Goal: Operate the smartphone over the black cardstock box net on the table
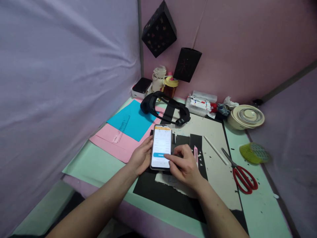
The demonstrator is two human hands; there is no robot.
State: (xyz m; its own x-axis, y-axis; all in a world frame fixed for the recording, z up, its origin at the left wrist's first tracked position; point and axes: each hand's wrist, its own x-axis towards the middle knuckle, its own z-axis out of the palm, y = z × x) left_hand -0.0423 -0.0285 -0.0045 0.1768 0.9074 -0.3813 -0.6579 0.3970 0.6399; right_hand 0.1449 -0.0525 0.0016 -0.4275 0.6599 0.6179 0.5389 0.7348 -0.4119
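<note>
My left hand (141, 157) grips a smartphone (161, 142) by its left edge, holding it upright over the table. The lit screen has a white page with a blue button. My right hand (186, 165) reaches in from the right, its index fingertip at that button and the other fingers partly curled, with nothing held. Just beyond my right hand, a pink craft knife (195, 154) lies on black paper (203, 168) among small white triangles. Torn white paper (170, 185) shows below the phone and is partly covered by my right hand.
Red-handled scissors (244, 177) and a white pen (215, 150) lie at right. A black headband-like frame (164, 107) sits behind the phone. Blue paper (135, 120) with a ruler (122, 129) rests on pink sheets (109, 148). Lidded bowl (245, 117), bottles and markers stand at the back; black boxes hang above.
</note>
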